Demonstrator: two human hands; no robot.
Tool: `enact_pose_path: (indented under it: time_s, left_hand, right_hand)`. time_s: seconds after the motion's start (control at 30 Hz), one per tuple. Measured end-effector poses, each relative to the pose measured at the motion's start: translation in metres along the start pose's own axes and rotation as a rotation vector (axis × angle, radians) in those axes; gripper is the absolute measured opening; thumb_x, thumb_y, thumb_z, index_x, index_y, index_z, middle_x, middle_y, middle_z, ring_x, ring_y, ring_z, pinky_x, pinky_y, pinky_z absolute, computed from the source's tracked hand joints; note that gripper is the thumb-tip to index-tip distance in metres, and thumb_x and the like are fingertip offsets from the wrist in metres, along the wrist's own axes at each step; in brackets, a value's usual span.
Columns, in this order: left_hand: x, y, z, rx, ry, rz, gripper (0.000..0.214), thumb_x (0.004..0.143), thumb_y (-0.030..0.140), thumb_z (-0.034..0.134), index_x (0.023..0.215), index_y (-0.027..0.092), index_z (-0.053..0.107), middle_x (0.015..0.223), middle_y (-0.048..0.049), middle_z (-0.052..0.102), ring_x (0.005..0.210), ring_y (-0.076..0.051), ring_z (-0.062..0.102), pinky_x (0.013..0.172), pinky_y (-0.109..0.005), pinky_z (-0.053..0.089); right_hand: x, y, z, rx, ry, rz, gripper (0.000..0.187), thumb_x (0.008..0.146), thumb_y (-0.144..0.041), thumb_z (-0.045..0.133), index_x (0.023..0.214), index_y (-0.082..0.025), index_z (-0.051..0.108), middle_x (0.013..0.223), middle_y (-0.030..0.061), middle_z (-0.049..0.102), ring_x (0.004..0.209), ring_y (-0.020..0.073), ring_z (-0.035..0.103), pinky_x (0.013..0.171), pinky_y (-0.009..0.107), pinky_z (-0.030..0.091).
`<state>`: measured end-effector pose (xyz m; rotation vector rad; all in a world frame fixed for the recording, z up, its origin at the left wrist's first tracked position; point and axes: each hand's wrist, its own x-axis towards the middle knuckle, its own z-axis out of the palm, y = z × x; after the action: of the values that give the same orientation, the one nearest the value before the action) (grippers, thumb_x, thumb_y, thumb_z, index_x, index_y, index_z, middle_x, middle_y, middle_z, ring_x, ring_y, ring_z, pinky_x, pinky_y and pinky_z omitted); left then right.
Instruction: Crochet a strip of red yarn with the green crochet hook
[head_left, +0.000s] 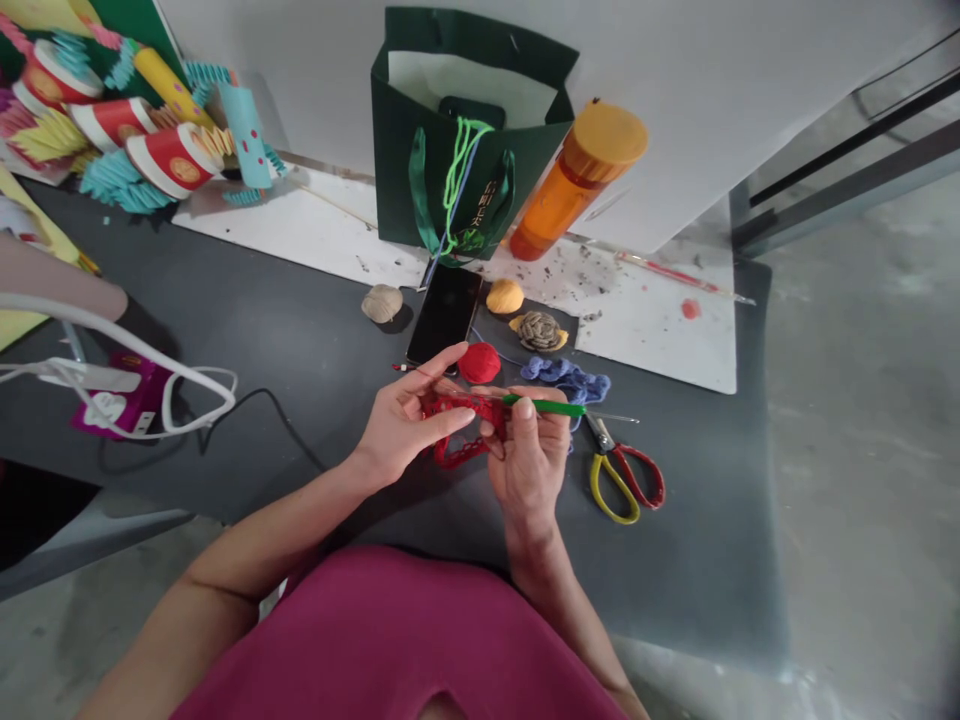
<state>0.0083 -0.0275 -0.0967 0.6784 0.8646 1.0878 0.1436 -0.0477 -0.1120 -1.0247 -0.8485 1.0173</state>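
Note:
My left hand pinches a piece of red crochet work over the dark table, with red yarn running over its raised forefinger. My right hand is closed round a green-handled crochet hook, whose tip points into the red work. A red yarn ball lies just beyond the hands. Both hands meet at the red piece.
Yellow-and-red scissors lie right of my hands. Beyond are a blue crochet piece, a black phone, beige and orange yarn balls, a green bag and an orange bottle. White cables lie left.

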Motion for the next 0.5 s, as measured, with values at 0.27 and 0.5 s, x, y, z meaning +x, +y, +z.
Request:
enact_pose_path:
  time_s: [0.27,0.5]
  left_hand:
    - [0.0009,-0.0043,-0.0001,-0.117,0.013,-0.021,0.062,0.07,0.024,0.095,0.128,0.029,0.077,0.079,0.0055,0.07,0.076,-0.007,0.065,0.078,-0.02,0.053]
    - [-0.0005,-0.0012,0.0036,-0.302,-0.014,-0.234,0.064,0.066,0.017,0.097,0.127,0.023,0.076,0.066,0.0089,0.067,0.064,-0.004,0.062,0.074,-0.018,0.051]
  right_hand:
    - [-0.0065,0.0028,-0.0077,-0.212,-0.076,-0.212,0.01,0.099,-0.022,0.068,0.104,-0.029,0.074,0.096,0.0001,0.084,0.06,0.0129,0.073,0.049,0.024,0.055]
    - [-0.0093,0.0046,-0.0019,-0.369,0.01,-0.385,0.007,0.094,-0.022,0.075,0.095,-0.028,0.079,0.091,0.0021,0.083,0.079,0.0198,0.078,0.069,0.035,0.065]
